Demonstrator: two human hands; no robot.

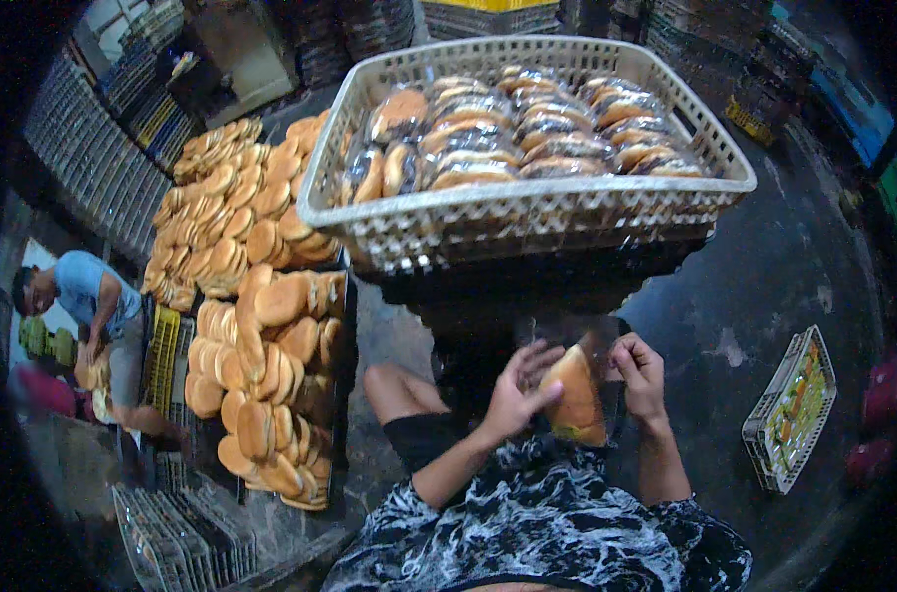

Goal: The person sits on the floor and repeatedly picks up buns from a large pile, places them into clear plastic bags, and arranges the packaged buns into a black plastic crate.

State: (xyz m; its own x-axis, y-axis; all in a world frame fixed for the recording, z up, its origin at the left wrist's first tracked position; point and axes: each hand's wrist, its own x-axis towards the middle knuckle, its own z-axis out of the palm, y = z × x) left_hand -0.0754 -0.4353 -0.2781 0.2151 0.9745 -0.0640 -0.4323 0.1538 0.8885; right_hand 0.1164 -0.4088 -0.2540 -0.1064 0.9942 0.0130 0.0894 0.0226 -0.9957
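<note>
In front of my lap, my left hand (515,395) grips a golden-brown bun (577,403) between thumb and fingers. The bun stands tilted, with its pale cut side partly showing. Around its upper part is a thin, see-through plastic bag (565,331), hard to make out against the dark background. My right hand (642,373) is closed just right of the bun, its fingers pinching what looks like the bag's edge. Ahead of both hands, a pale plastic crate (527,202) holds rows of wrapped buns (565,133) with dark filling.
Unwrapped buns (261,385) lie heaped on my left, with a larger pile (226,217) beyond. A co-worker (88,306) in a blue shirt handles buns at far left. On the right floor sits a shallow crate (794,409) of colourful wrappers. Stacked crates (98,163) stand behind.
</note>
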